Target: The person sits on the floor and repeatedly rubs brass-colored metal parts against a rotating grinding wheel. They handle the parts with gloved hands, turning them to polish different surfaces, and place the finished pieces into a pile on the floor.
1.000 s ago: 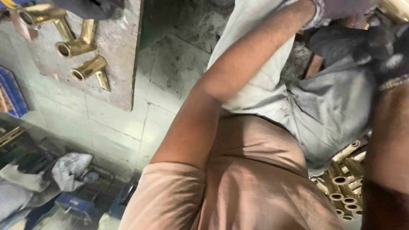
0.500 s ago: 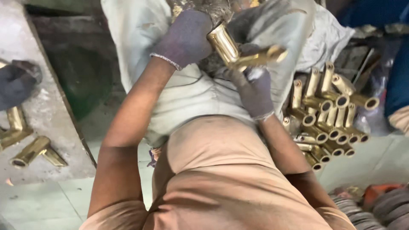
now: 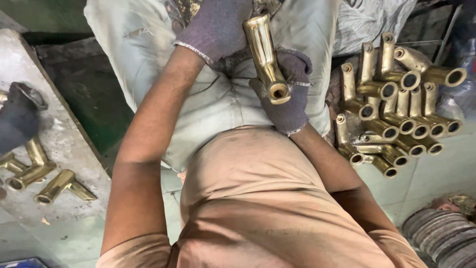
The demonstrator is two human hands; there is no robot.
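Note:
My right hand, in a grey knit glove, grips a brass pipe fitting over my lap. The fitting stands tilted, its open round end facing up toward me. My left hand, also in a grey glove, closes on the fitting's far end; its fingertips run past the top edge of the view. Both hands are above my pale trousers.
A pile of several brass fittings lies on the floor at my right. At left, a concrete slab carries brass fittings, with another person's gloved hand on it. Grey discs are stacked at bottom right.
The view has swung from the slab on the left to my lap. The fitting, held crosswise half a second ago, now points its open end toward me.

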